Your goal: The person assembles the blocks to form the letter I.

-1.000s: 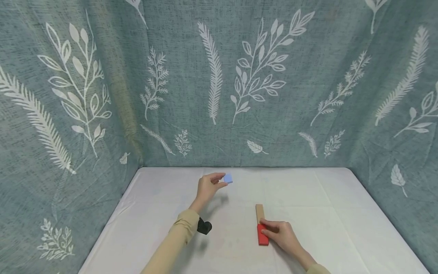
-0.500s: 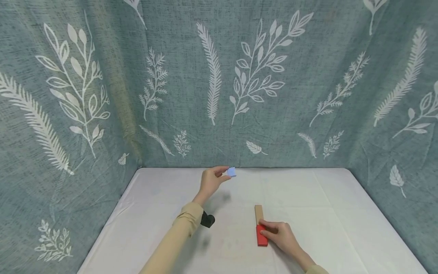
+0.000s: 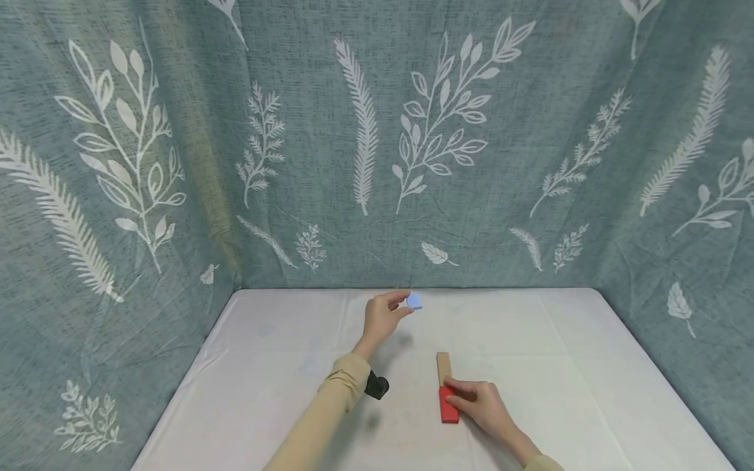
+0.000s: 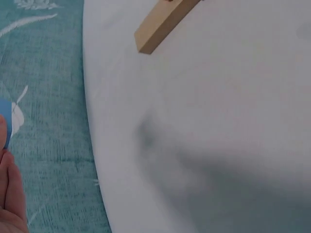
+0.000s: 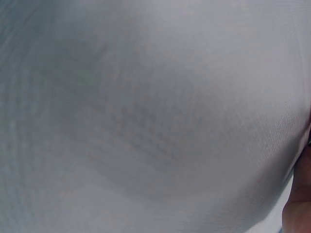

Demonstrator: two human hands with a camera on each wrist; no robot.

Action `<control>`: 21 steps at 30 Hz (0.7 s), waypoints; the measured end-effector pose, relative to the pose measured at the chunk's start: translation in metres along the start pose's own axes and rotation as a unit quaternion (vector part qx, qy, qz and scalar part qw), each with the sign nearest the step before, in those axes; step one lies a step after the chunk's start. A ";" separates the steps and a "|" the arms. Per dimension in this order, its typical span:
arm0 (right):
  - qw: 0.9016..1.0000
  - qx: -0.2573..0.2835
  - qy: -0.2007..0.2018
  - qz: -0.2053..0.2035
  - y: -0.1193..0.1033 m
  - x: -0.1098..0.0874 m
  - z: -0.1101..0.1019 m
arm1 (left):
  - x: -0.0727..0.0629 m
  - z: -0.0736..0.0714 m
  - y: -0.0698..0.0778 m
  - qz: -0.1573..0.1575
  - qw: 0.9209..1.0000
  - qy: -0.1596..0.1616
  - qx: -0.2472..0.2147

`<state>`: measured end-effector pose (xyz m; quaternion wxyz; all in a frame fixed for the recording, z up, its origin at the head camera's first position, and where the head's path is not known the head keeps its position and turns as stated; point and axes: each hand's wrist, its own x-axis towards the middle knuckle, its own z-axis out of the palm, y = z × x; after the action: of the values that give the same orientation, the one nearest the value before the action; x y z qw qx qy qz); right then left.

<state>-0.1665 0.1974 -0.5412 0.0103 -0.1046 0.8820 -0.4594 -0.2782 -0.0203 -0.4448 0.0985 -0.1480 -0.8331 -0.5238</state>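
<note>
My left hand pinches a small light-blue square block between thumb and fingers, raised over the far part of the table with its shadow below. In the left wrist view the blue block is cut off at the left edge. A red rectangular block lies near the front, gripped at its sides by my right hand. Directly beyond it, end to end, lies a plain wooden block. Only a finger of the right hand shows in the right wrist view.
A white cloth covers the table. Behind it and along both sides hangs a teal curtain with white leaf prints. A black wrist camera sticks out from the left sleeve.
My left hand has moved right with the blue block, rising slightly and then coming back down a little. The right hand, red block and wooden block stay in place.
</note>
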 end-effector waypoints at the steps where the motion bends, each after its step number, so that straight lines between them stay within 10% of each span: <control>1: 1.000 0.000 -0.001 0.000 0.000 0.000 0.000 | 0.000 0.002 0.001 0.001 1.000 0.001 0.000; 21: 1.000 -0.002 0.003 -0.012 0.002 0.000 0.000 | -0.006 0.044 -0.005 0.012 0.999 -0.017 0.035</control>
<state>-0.1663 0.1983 -0.5426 0.0017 -0.1142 0.8813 -0.4585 -0.2751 0.0167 -0.4703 0.0957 -0.1635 -0.8504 -0.4908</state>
